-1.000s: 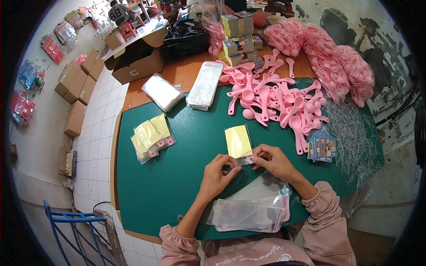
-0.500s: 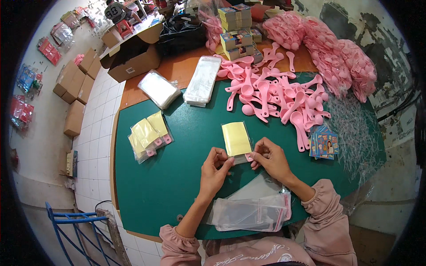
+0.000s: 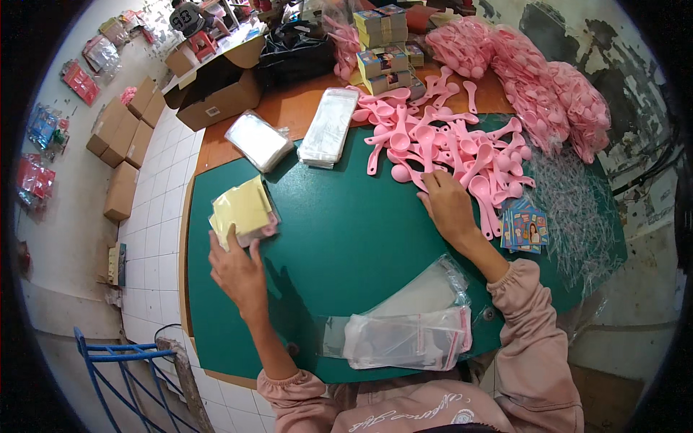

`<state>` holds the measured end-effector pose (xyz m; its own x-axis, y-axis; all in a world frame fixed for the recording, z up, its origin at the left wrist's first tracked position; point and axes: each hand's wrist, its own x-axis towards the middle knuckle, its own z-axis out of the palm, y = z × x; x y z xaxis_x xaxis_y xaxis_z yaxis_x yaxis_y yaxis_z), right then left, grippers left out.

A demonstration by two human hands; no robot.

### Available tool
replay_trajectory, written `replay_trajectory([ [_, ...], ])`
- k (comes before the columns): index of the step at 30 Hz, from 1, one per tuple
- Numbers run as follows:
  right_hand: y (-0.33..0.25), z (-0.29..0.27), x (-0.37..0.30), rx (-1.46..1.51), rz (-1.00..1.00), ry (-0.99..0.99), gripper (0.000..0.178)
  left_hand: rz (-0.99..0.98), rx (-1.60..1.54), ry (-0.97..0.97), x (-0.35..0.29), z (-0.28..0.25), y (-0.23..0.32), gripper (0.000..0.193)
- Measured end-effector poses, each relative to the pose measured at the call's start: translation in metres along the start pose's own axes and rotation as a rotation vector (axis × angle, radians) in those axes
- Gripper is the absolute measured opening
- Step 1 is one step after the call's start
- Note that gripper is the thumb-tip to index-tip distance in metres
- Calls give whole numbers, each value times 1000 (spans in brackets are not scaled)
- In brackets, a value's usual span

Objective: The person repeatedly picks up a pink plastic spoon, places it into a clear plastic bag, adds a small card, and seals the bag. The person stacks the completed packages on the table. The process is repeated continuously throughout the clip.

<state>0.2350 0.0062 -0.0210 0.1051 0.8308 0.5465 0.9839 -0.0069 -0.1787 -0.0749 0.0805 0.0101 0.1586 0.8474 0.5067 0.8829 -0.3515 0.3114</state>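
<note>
You had both hands on a yellow-backed packet on the near side of the spoon pile [image 3: 426,138] 0.5 s ago; now your left hand [image 3: 240,273], fingers loosely spread, is at the near edge of the yellow-backed packets [image 3: 242,207], well left of the spoon pile on the worktop [image 3: 325,238], so that packet has most likely joined the others. Your right hand [image 3: 449,206] has gone to the spoon pile's near edge, fingertips at a spoon handle, though I cannot tell whether they pinch it; your work appears split between these 2 places.
</note>
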Motion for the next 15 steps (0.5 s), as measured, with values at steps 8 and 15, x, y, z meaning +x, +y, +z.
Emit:
replay_trajectory([
  [8,6,-17,7,412,405,-43,9,481,-456,-839,-64,14,135,31],
  [15,23,-33,-3,1324,520,-49,8,428,-670,-958,-66,38,132,21],
])
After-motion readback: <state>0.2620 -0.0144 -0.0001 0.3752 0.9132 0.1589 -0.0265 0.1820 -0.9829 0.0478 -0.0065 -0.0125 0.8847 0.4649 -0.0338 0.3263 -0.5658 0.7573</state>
